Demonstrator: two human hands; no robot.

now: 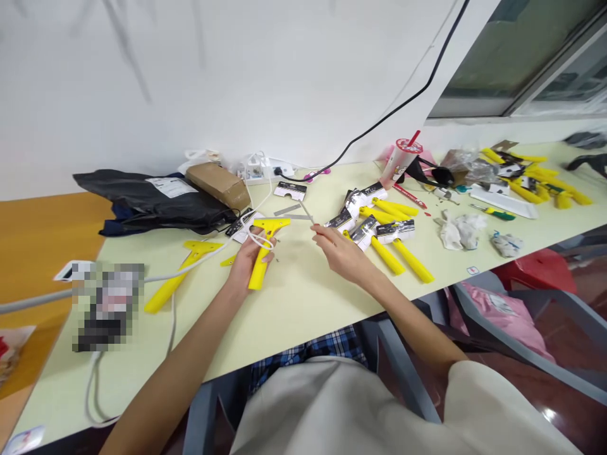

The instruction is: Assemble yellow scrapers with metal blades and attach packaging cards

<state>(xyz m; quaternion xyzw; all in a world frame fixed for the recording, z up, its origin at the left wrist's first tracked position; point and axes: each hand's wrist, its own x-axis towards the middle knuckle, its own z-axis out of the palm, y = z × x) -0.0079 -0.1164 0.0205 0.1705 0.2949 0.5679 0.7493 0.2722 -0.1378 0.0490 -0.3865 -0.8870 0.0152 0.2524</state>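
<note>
My left hand (250, 260) is closed around a yellow plastic scraper (260, 264), its wide head turned up and away from me. A loop of white cable hangs across the scraper near my thumb. My right hand (342, 253) pinches a thin grey strip (305, 211), which looks like a metal blade, its free end pointing up and left. On the table beyond my hands lie flat grey strips (286, 209). Another yellow scraper (177, 276) rests left of my left hand. Several yellow scrapers with black-and-white cards (386, 254) are grouped right of my right hand.
Behind sit a black plastic bag (161, 202), a brown box (217, 182) and a white power strip (258, 170). At the right are a drink cup (401, 163), a red marker (410, 196), a screwdriver (497, 213), crumpled wrappers (467, 229) and more yellow scrapers (540, 179).
</note>
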